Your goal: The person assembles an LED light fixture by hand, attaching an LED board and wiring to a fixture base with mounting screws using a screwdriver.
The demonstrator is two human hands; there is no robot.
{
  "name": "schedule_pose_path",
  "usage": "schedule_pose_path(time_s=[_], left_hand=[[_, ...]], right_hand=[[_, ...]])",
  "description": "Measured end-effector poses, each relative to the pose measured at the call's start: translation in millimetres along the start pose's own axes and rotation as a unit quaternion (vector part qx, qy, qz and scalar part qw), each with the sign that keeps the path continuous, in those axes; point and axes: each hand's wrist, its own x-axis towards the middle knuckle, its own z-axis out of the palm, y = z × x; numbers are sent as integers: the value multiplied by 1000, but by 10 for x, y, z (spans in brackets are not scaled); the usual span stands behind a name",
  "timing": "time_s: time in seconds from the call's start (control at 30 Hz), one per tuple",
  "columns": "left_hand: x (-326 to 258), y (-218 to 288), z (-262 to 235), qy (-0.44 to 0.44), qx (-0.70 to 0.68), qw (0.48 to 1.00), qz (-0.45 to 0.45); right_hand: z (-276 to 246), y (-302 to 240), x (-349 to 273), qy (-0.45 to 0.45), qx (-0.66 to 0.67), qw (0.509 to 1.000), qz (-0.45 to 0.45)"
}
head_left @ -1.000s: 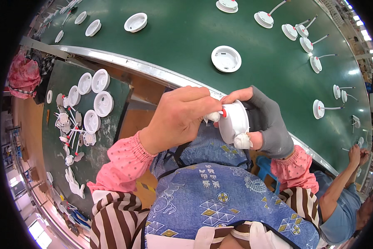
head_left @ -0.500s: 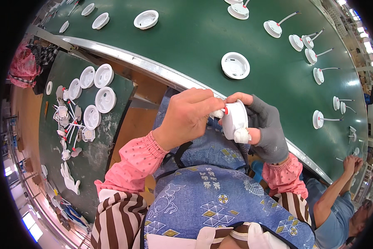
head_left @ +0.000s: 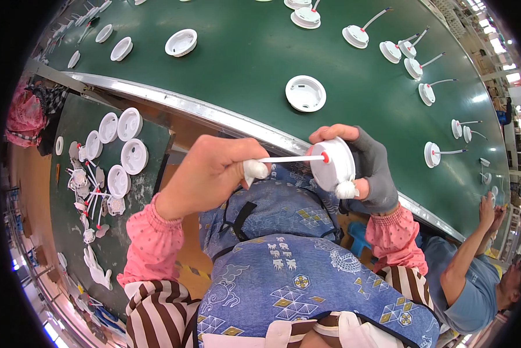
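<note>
Between my hands is a round white lamp housing (head_left: 343, 159) with a red grommet (head_left: 325, 157) at the centre of its back. My right hand (head_left: 375, 177), in a grey glove with bare fingertips, grips the housing by its rim. A white cable (head_left: 289, 159) runs straight and taut from the grommet to my left hand (head_left: 208, 174), whose thumb and fingers pinch its far end. White tape wraps both thumb tips. The cable's end is hidden in my left fingers.
An open white housing (head_left: 306, 93) lies beyond my hands on the green conveyor (head_left: 243, 69), with several cabled housings (head_left: 432, 155) to the right. On the left side table (head_left: 138, 200) are empty housings (head_left: 134, 156), small parts and a white glove (head_left: 97, 268). A co-worker (head_left: 466, 284) works at right.
My left hand has moved left, away from the housing, drawing the white cable out into view. The housing has turned so its back and red grommet show. Items on the conveyor appear shifted left.
</note>
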Motion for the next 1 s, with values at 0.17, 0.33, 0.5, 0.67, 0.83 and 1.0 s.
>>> schedule_pose_path(time_s=[0.17,0.33,0.5,0.67,0.83,1.0], left_hand=[[101,-149,-36,81,17,996,-22],[48,90,566,233,193,946,118],[68,-86,642,252,39,965,67],[111,59,240,148,121,981,-14],[259,100,472,258,-119,958,32],[368,154,609,321,-180,929,46]], right_hand=[[196,-65,103,53,-33,997,42],[439,-2,210,169,-26,985,35],[538,-25,312,166,-105,978,76],[518,8,325,103,-295,950,2],[535,-108,449,162,-255,953,-19],[546,-171,515,168,-168,971,28]])
